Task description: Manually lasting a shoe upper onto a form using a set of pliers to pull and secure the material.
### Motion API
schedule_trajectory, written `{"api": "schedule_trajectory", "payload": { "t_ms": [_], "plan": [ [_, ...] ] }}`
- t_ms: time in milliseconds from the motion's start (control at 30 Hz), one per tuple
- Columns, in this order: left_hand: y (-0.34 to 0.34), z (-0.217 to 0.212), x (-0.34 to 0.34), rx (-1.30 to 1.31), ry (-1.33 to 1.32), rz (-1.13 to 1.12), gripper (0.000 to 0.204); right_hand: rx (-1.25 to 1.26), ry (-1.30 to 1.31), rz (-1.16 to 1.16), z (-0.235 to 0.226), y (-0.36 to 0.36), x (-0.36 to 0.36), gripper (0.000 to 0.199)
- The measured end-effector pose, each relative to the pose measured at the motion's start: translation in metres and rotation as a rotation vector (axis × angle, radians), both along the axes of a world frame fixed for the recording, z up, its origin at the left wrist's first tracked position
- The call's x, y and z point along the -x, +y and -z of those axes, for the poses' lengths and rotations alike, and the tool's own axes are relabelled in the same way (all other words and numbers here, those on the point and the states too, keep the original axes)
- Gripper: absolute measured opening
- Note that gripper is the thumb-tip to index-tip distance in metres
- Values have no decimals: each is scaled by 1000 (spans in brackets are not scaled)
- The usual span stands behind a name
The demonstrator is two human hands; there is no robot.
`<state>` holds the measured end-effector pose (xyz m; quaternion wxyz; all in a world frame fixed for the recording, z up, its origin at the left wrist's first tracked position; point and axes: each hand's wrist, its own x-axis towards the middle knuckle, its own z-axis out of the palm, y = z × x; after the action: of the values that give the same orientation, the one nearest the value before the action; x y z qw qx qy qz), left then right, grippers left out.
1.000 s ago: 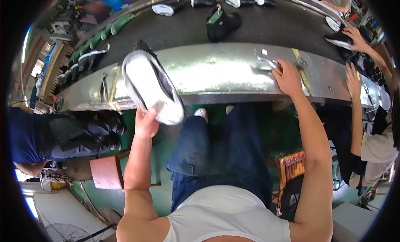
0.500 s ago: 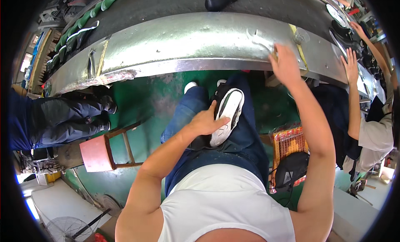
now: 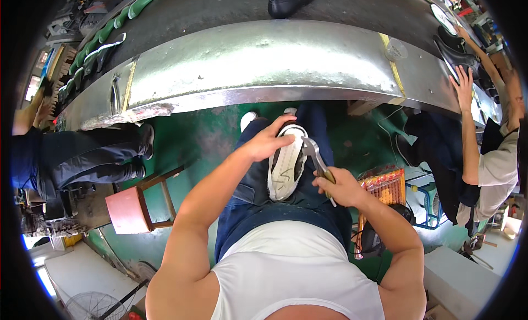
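Note:
A shoe (image 3: 284, 174) with a pale underside and a dark upper lies bottom-up across my lap. My left hand (image 3: 269, 139) wraps round its far end, the thumb pressed on the underside. In my right hand (image 3: 341, 187) is a pair of lasting pincers (image 3: 312, 150), metal-headed with a yellowish handle. Their jaws are at the shoe's right edge near my left thumb; whether they bite the edge I cannot tell. Dark curved marks show on the underside near me.
A metal-edged bench (image 3: 247, 61) with a dark belt spans ahead, carrying a black shoe (image 3: 286, 3). Another tool (image 3: 115, 94) lies on its left part. A pink-topped stool (image 3: 128, 205) stands left, a woven chair (image 3: 383, 189) right. Co-workers are on both sides; one's hand (image 3: 463, 88) touches the bench.
My right hand has lifted the pincers off the bench and brought them to the shoe. My left hand has shifted to the shoe's far end, and the shoe now lies more squarely bottom-up.

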<state>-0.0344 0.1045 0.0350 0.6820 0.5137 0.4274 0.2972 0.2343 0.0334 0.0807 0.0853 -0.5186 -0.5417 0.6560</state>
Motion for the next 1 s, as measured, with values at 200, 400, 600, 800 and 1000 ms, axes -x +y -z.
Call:
{"api": "schedule_trajectory", "payload": {
  "t_ms": [200, 400, 600, 800, 1000],
  "plan": [
    [-35, -16, 22, -343, 99, -32, 54, 107, 194, -124, -13, 2, 21, 34],
    [-45, -18, 36, -405, 243, -95, 53, 200, 284, -93, -17, 11, 39, 23],
    [-43, 8, 44, -385, 177, -212, 50, -477, -42, -214, 24, 14, 57, 25],
    [-43, 2, 45, -356, 111, -187, 50, -580, -158, -238, 5, 4, 59, 29],
    [-36, 7, 31, -200, 169, -347, 48, -343, -182, -361, -5, 19, 42, 29]
  ]
}}
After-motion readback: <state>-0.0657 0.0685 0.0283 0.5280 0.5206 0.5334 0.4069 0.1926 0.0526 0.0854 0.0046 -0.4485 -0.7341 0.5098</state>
